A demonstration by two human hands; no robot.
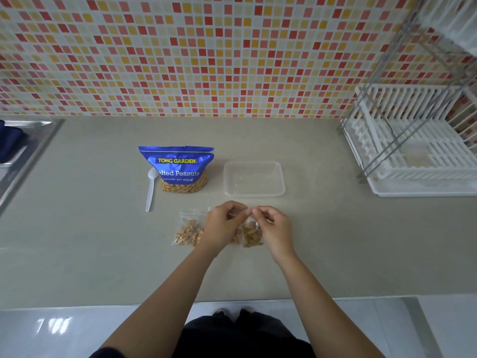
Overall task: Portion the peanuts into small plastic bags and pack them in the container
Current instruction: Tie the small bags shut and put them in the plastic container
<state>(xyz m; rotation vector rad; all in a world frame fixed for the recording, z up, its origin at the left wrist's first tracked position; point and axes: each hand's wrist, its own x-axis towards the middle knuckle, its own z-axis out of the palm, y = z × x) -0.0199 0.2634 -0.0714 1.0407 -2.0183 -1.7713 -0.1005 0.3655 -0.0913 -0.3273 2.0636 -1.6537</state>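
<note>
Head view: a blue pouch (pixel 176 165) reads "TONG GARDEN" and "alted Peanuts", a white spoon (pixel 151 188) covering its left edge, the clear container (pixel 254 194) just right of it. Nearer, left hand (pixel 222 226) and right hand (pixel 275 228) pinch the top of a small peanut bag (pixel 250 236); another filled bag (pixel 187 232) lies beside it on the beige counter (pixel 103 254), below a mosaic-tile wall (pixel 180 60)

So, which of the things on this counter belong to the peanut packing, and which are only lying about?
Part of the job: blue peanut bag; white spoon; clear container, which looks empty; filled small bag lying on the counter; second small bag, its top pinched by the left hand and right hand.

Only lying about: white dish rack; steel sink; dark blue item in it.
</note>
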